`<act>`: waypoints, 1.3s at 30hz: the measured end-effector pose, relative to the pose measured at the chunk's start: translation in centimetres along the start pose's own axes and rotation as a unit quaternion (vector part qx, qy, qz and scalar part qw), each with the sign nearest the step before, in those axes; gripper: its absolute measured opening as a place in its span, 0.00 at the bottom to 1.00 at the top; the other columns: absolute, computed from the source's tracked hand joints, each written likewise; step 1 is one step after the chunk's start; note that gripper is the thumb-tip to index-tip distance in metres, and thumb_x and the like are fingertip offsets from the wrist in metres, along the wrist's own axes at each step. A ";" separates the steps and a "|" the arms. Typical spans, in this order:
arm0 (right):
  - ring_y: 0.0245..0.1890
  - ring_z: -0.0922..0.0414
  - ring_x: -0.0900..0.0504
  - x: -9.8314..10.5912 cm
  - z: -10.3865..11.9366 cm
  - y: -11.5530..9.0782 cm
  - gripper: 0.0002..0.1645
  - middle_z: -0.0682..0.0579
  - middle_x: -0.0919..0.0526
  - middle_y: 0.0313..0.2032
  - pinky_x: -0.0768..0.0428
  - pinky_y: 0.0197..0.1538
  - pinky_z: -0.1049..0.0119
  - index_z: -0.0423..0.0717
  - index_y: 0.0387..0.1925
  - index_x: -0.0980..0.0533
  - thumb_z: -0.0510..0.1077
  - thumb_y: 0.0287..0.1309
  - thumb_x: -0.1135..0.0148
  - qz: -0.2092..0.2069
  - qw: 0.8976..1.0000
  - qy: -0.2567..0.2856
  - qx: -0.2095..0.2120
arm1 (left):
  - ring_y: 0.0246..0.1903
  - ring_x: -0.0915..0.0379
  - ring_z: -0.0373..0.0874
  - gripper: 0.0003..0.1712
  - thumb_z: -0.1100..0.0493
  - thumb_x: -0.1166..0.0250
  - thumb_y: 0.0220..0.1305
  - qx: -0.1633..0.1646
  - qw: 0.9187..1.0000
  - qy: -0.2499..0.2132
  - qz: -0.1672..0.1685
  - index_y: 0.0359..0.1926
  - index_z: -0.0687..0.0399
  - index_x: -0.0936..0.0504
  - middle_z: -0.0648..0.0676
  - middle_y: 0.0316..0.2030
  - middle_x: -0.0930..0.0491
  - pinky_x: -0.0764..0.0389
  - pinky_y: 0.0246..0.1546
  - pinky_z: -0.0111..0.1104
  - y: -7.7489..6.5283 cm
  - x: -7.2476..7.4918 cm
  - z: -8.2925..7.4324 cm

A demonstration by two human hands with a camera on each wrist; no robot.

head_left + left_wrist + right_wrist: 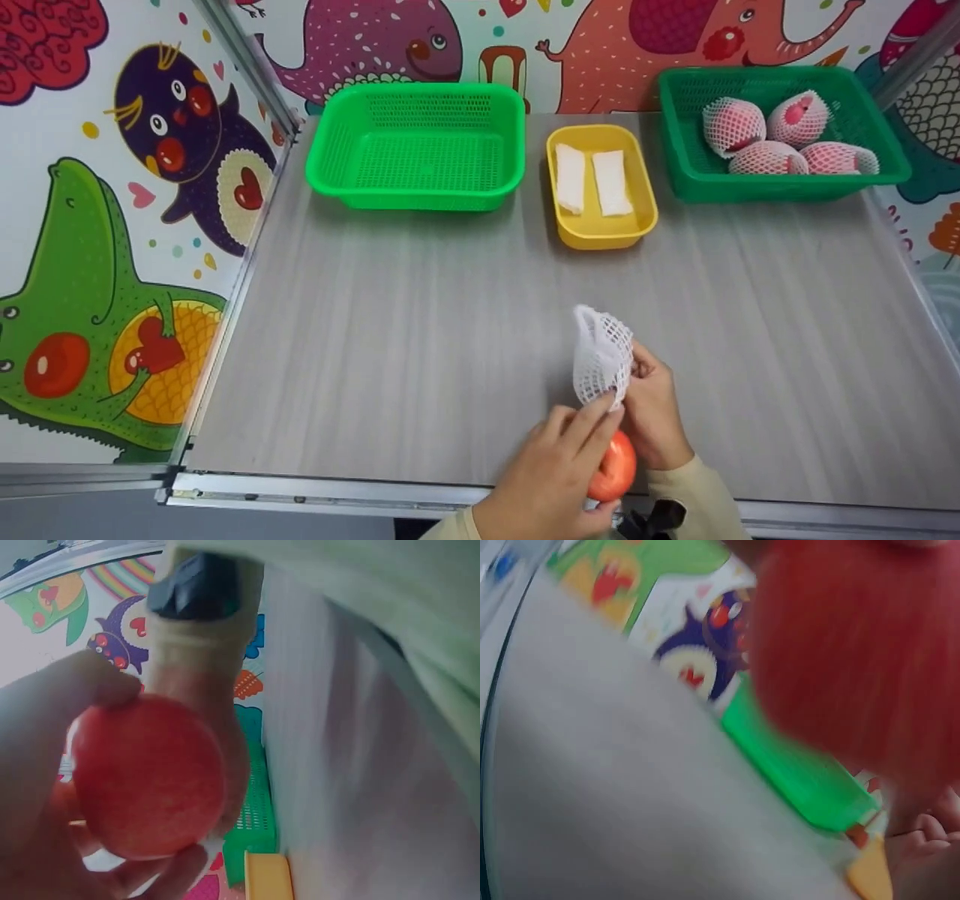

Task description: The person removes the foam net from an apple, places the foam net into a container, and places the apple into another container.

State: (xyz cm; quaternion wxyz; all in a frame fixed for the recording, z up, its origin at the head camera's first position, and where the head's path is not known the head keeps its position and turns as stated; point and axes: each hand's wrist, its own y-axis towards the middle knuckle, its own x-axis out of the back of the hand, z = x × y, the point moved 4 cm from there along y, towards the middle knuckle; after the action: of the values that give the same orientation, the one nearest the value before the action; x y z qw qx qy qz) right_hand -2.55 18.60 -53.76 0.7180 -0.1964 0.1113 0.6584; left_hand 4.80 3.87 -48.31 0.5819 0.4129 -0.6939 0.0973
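Observation:
A red apple [616,469] sits in my left hand [544,469] near the table's front edge. In the left wrist view, thumb and fingers curl round the apple [150,776]. A white foam net sleeve [602,356] stands up just beyond the fruit, held by my right hand [660,416] at its right side. Fingertips of the left hand touch the sleeve's lower end. Close to the right wrist camera, the apple [855,652] is blurred and fills the upper right. My right fingertips are partly hidden behind the net.
At the back left is a bright green basket [420,201]. A yellow tray [604,241] holding two white folded net sleeves [613,184] stands beside it. The dark green basket [787,189] at the back right holds several net-wrapped fruits [735,126]. Printed panels wall the table.

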 end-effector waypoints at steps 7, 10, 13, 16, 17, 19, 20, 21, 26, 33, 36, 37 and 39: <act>0.55 0.50 0.21 -1.8 -0.5 0.0 0.20 0.42 0.19 0.54 0.27 0.62 0.58 0.36 0.57 0.24 0.46 0.75 0.49 0.247 0.880 0.393 -0.103 | 0.48 0.35 0.44 0.57 0.37 0.27 0.48 0.023 0.998 -0.046 0.022 0.75 0.56 0.38 0.51 0.70 0.40 0.27 0.50 0.28 -1.1 -0.2 0.8; 0.62 0.46 0.27 -1.8 -0.7 -0.3 0.27 0.40 0.24 0.61 0.35 0.68 0.52 0.37 0.63 0.28 0.52 0.79 0.59 0.291 0.831 0.449 -0.151 | 0.54 0.35 0.43 0.55 0.38 0.27 0.51 0.034 0.993 -0.114 0.026 0.75 0.53 0.39 0.51 0.72 0.42 0.28 0.54 0.27 -1.3 0.6 1.2; 0.66 0.45 0.30 -1.2 -0.6 -0.3 0.30 0.41 0.27 0.64 0.38 0.70 0.50 0.40 0.67 0.32 0.52 0.82 0.71 0.292 0.846 0.427 -0.129 | 0.59 0.36 0.42 0.53 0.42 0.26 0.53 0.049 0.976 -0.210 0.016 0.75 0.49 0.39 0.51 0.73 0.46 0.28 0.55 0.27 -1.3 1.8 1.5; 0.63 0.48 0.27 -0.4 0.1 -0.2 0.28 0.43 0.26 0.63 0.33 0.67 0.54 0.40 0.70 0.33 0.43 0.82 0.74 0.267 0.891 0.359 -0.076 | 0.60 0.34 0.42 0.50 0.46 0.24 0.53 0.084 0.954 -0.289 -0.014 0.75 0.41 0.37 0.51 0.72 0.46 0.25 0.55 0.31 -1.1 3.5 2.2; 0.61 0.49 0.25 -0.1 0.3 -0.2 0.27 0.43 0.24 0.62 0.29 0.65 0.55 0.39 0.69 0.34 0.39 0.81 0.73 0.253 0.910 0.324 -0.058 | 0.59 0.33 0.41 0.49 0.47 0.24 0.53 0.106 0.946 -0.306 -0.029 0.74 0.39 0.37 0.50 0.70 0.45 0.24 0.54 0.33 -0.9 4.2 2.8; 0.59 0.50 0.22 0.4 0.8 -0.3 0.25 0.41 0.23 0.60 0.24 0.60 0.57 0.37 0.69 0.35 0.33 0.79 0.69 0.229 0.940 0.251 -0.033 | 0.58 0.32 0.42 0.48 0.48 0.24 0.53 0.147 0.938 -0.308 -0.061 0.73 0.36 0.36 0.48 0.67 0.42 0.23 0.53 0.37 -0.4 5.3 4.0; 0.58 0.50 0.21 0.6 0.9 -0.4 0.25 0.40 0.22 0.60 0.22 0.58 0.57 0.37 0.70 0.36 0.30 0.78 0.68 0.219 0.951 0.217 -0.025 | 0.58 0.32 0.42 0.48 0.48 0.23 0.53 0.167 0.935 -0.304 -0.076 0.73 0.35 0.36 0.47 0.65 0.41 0.22 0.53 0.39 -0.1 5.8 4.8; 0.57 0.50 0.20 0.7 1.1 -0.5 0.25 0.39 0.22 0.59 0.21 0.56 0.57 0.37 0.70 0.37 0.28 0.77 0.66 0.206 0.962 0.175 -0.019 | 0.58 0.32 0.41 0.48 0.49 0.23 0.53 0.187 0.934 -0.293 -0.089 0.73 0.35 0.35 0.47 0.64 0.40 0.22 0.53 0.39 0.3 6.2 5.6; 0.50 0.53 0.20 0.8 1.2 -0.9 0.26 0.42 0.23 0.52 0.18 0.50 0.59 0.35 0.64 0.37 0.24 0.67 0.50 0.147 0.988 -0.028 -0.025 | 0.61 0.37 0.43 0.48 0.52 0.22 0.52 0.207 0.947 -0.223 -0.102 0.73 0.42 0.34 0.48 0.62 0.36 0.22 0.54 0.39 2.3 6.2 8.6; 0.56 0.53 0.22 0.9 2.1 -2.2 0.38 0.34 0.28 0.59 0.21 0.55 0.62 0.30 0.69 0.41 0.27 0.60 0.36 0.171 0.964 -0.200 -0.025 | 0.64 0.40 0.45 0.48 0.56 0.19 0.50 0.116 0.976 -0.164 -0.079 0.71 0.48 0.32 0.48 0.67 0.34 0.27 0.59 0.34 4.5 5.2 8.9; 0.56 0.53 0.22 1.1 2.6 -2.5 0.40 0.36 0.27 0.58 0.20 0.54 0.62 0.31 0.69 0.42 0.28 0.59 0.34 0.201 0.957 -0.211 -0.008 | 0.64 0.38 0.46 0.46 0.58 0.18 0.48 0.096 0.981 -0.154 -0.074 0.68 0.50 0.29 0.49 0.67 0.33 0.29 0.61 0.34 4.6 5.0 8.6; 0.56 0.53 0.22 1.2 2.7 -2.6 0.40 0.37 0.26 0.58 0.20 0.54 0.62 0.31 0.69 0.42 0.28 0.59 0.33 0.206 0.955 -0.214 0.000 | 0.64 0.38 0.46 0.46 0.58 0.18 0.48 0.090 0.981 -0.158 -0.071 0.68 0.50 0.29 0.50 0.66 0.32 0.30 0.62 0.34 4.6 5.0 8.4; 0.57 0.54 0.22 1.3 3.1 -2.6 0.41 0.40 0.25 0.59 0.20 0.55 0.62 0.32 0.70 0.42 0.28 0.59 0.34 0.221 0.950 -0.222 0.017 | 0.65 0.38 0.45 0.46 0.57 0.18 0.47 0.072 0.981 -0.167 -0.062 0.67 0.49 0.28 0.50 0.67 0.32 0.32 0.63 0.34 4.6 4.8 7.9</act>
State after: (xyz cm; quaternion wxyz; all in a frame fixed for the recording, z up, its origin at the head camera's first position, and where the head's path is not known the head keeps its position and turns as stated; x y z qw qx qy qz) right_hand -0.11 20.98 -51.21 0.5646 -0.0036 0.0005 0.8254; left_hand -4.05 -0.27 -44.88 0.4314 0.5064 -0.7455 0.0410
